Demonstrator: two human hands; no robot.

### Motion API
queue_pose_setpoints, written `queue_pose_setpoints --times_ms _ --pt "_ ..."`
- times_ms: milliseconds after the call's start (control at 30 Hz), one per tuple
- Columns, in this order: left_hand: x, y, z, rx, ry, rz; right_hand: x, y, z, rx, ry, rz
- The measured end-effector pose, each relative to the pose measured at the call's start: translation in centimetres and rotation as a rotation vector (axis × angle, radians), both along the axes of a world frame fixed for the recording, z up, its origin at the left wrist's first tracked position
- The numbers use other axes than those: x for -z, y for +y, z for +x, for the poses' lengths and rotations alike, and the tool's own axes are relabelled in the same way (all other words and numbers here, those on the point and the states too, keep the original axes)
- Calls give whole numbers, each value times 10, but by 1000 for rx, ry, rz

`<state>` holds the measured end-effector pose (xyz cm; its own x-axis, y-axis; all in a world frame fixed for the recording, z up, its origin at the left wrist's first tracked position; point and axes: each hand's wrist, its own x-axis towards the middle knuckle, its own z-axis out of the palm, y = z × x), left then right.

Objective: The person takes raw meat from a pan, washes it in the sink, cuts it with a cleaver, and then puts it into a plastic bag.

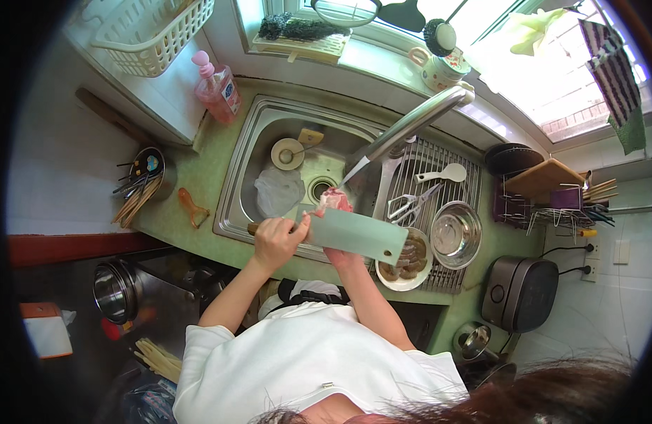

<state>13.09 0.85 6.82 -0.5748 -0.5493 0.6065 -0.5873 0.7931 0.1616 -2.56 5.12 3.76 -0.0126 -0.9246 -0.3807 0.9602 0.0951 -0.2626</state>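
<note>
My left hand [280, 243] grips the handle of a cleaver [355, 236], its broad blade pointing right across the front of the sink. Behind that blade is my right hand [343, 258], its fingers hidden and only the heel of the hand and wrist showing. Beyond the blade's far edge, in line with that hand, a piece of raw meat [335, 200] is held up over the sink. Water runs onto it from the metal faucet [405, 124]. The stainless steel sink [236, 175] holds a small bowl [287, 153], a yellow sponge [310, 137] and a translucent plastic bag [279, 192].
On the drying rack [450, 281] to the right are a bowl of shrimp [411, 259], a metal bowl [456, 235], kitchen scissors [415, 204] and a rice paddle [442, 174]. A peeler [192, 206] lies left of the sink, near a utensil holder [164, 172]. A soap bottle [218, 95] stands behind.
</note>
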Motion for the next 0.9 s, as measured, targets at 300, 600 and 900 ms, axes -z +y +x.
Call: queue_pose_setpoints --times_ms 300,600,900 --pt "-27 17 -8 100 40 112 32 1 -10 -65 -181 -59" --pt "-17 22 -5 119 -5 144 25 5 -8 -96 -57 68" --pt "-12 -25 8 -44 96 419 16 15 -10 42 -75 214"
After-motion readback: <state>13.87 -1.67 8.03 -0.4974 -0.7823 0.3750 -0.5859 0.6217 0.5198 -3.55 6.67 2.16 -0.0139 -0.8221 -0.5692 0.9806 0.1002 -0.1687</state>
